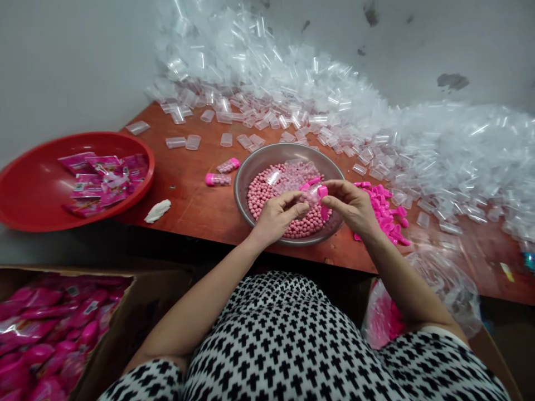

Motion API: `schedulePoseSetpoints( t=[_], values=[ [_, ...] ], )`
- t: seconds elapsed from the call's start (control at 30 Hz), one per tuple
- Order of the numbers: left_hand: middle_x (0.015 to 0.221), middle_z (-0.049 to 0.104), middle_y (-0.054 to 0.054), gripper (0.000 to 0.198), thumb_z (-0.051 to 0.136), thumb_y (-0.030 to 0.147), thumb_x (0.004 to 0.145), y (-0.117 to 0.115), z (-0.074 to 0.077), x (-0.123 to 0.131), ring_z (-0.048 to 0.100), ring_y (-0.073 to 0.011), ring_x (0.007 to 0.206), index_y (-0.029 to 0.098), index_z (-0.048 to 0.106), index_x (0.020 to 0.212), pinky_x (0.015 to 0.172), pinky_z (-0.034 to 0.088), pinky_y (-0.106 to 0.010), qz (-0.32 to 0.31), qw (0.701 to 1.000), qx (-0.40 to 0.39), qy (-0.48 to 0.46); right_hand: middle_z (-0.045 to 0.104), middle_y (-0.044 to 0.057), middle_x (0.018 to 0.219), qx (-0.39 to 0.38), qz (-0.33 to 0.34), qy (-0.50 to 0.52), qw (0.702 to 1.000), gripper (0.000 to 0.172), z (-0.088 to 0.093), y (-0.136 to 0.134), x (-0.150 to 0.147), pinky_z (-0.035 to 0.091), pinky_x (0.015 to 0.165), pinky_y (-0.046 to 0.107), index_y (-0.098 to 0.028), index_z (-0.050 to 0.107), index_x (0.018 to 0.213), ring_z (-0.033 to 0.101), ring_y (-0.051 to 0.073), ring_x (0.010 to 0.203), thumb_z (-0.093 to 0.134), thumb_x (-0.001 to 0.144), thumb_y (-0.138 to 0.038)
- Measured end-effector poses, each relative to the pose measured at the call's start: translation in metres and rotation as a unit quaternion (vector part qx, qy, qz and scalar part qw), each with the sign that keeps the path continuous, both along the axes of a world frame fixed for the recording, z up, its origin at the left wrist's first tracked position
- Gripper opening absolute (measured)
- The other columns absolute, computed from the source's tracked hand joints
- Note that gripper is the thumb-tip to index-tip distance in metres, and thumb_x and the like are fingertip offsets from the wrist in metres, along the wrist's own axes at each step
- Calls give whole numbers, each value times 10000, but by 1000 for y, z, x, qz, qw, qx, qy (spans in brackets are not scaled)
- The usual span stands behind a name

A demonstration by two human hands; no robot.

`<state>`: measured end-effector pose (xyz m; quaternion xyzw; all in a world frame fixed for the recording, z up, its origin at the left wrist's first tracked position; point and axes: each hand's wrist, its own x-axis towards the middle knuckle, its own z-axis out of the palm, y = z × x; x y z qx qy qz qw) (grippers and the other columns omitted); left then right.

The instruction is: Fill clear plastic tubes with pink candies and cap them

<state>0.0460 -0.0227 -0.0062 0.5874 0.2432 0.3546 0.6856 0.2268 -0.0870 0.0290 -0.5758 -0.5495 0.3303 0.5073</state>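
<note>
- Pinching a clear container (310, 197) by its left side, the left hand (276, 217) has its thumb and forefinger drawn close together, only the container between them.
- The right hand (354, 205) is at the container's other end, its thumb and fingertips set narrowly about a pink cap (322, 191); whether the cap is fully seated cannot be told.
- The right hand's remaining fingers are bent and partly hidden behind the forefinger.
- Both hands, with the container tilted between them, are above a grey bowl (288, 241) of pink beads (261, 192), where more clear pieces lie on top.
- Just right of the bowl, near the right wrist, lies a heap of pink plastic parts (381, 211).
- Left of the bowl, two capped containers (218, 179) with beads inside lie on their sides on the reddish table (192, 209).
- Behind, clear tubes (267, 72) are piled against the wall.
- Farther left, a red basin (33, 189) holds pink packets (102, 181).
</note>
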Motion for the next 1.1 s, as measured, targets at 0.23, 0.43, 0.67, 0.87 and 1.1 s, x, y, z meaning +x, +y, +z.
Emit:
schedulePoseSetpoints(
  t=[0.23,0.43,0.67,0.87,1.1],
  values=[
    [895,705,-43,333,628,366,824,-5,3,-4,632,-157,761,165,699,1079,715,507,-267,34,989,123,72,703,50,960,93,70,-275,954,296,24,-2,1,516,810,329,-245,666,1091,650,192,865,667,825,-376],
    [970,732,-46,247,624,338,832,-9,4,-6,671,-177,855,192,729,1002,799,523,-277,97,981,157,61,673,40,871,104,90,-296,945,199,20,-5,-1,504,707,295,-219,633,985,624,169,768,645,845,-359],
    [952,742,-43,196,624,325,838,-14,4,-6,685,-181,849,208,741,943,834,531,-300,103,974,194,55,633,47,818,130,91,-362,918,113,20,-16,-9,498,659,291,-252,608,991,603,174,727,558,892,-274],
    [980,731,-52,218,647,334,817,-10,4,-2,678,-191,895,189,732,955,853,544,-326,118,985,123,3,665,44,842,120,64,-252,958,209,22,-7,-12,530,752,339,-266,674,1018,637,193,783,648,835,-365],
    [1022,716,-62,446,742,470,706,-4,6,-2,684,-218,894,175,697,1037,730,598,-346,89,981,-126,-116,699,58,1098,24,62,129,989,550,10,-12,-6,567,846,464,-301,659,1084,687,259,934,813,605,-525]
  ],
)
